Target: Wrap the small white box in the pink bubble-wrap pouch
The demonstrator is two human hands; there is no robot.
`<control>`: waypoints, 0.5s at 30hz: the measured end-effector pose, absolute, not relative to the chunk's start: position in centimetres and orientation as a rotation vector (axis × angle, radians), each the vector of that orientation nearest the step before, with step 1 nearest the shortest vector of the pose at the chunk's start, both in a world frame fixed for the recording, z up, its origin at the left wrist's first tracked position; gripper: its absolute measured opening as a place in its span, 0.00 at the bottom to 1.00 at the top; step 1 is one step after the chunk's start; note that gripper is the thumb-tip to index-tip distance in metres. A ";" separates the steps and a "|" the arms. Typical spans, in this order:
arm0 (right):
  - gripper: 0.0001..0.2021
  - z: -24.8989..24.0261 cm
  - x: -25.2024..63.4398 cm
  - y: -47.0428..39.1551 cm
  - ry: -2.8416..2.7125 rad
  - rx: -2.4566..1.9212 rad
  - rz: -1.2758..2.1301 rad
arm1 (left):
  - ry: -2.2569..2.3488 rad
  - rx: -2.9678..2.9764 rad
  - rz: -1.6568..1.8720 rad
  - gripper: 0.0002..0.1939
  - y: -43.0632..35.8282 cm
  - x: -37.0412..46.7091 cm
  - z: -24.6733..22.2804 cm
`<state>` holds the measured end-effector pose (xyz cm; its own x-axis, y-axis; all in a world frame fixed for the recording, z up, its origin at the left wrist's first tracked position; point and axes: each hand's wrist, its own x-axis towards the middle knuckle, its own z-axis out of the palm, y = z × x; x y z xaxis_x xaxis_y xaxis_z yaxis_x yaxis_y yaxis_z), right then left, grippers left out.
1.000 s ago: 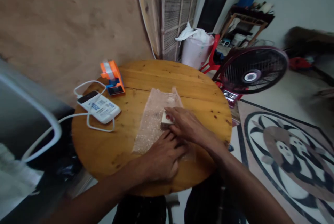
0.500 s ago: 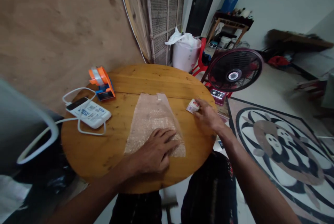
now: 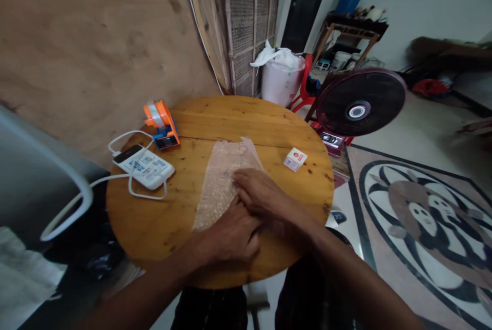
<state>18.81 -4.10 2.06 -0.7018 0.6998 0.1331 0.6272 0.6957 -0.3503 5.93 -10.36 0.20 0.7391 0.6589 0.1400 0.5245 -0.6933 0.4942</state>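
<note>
A sheet of bubble wrap (image 3: pixel 221 181) lies on the round wooden table (image 3: pixel 184 166). My left hand (image 3: pixel 236 230) rests on its lower right part, fingers bent and partly covered by my other hand; what they hold, if anything, is hidden. Just above, my right hand (image 3: pixel 259 191) touches the wrap and my left fingers, its own fingers together and pointing left. Whether it grips the wrap's edge is hidden. A small white box with red and purple print (image 3: pixel 295 159) stands on the table to the right, apart from both hands.
An orange and blue tape dispenser (image 3: pixel 163 125) stands at the table's back left. Near it lies a white device (image 3: pixel 148 166) with a looped cable. Beyond the right edge is a fan (image 3: pixel 359 109); a white sack (image 3: pixel 282 81) stands behind the table.
My right hand has let go of the small box and moved left onto the bubble wrap beside my left hand. The wrap's right side is now more covered. The view has shifted slightly.
</note>
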 end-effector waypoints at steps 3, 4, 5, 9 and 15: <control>0.16 1.0 20.9 -2.6 -2.562 -1.249 0.294 | 0.912 2.542 0.456 0.24 -10.3 6.1 0.3; 0.17 0.7 21.7 -2.4 -2.545 -1.285 0.263 | 0.915 2.544 0.464 0.26 -10.3 6.2 0.4; 0.18 0.4 22.4 -2.2 -2.533 -1.311 0.240 | 0.917 2.545 0.468 0.27 -10.3 6.2 0.4; 0.22 -1.0 23.7 -2.3 -2.514 -1.299 0.207 | 0.911 2.558 0.448 0.27 -10.5 6.0 1.2; 0.22 -1.7 23.8 -2.4 -2.490 -1.237 0.220 | 0.931 2.596 0.429 0.23 -8.1 4.3 3.4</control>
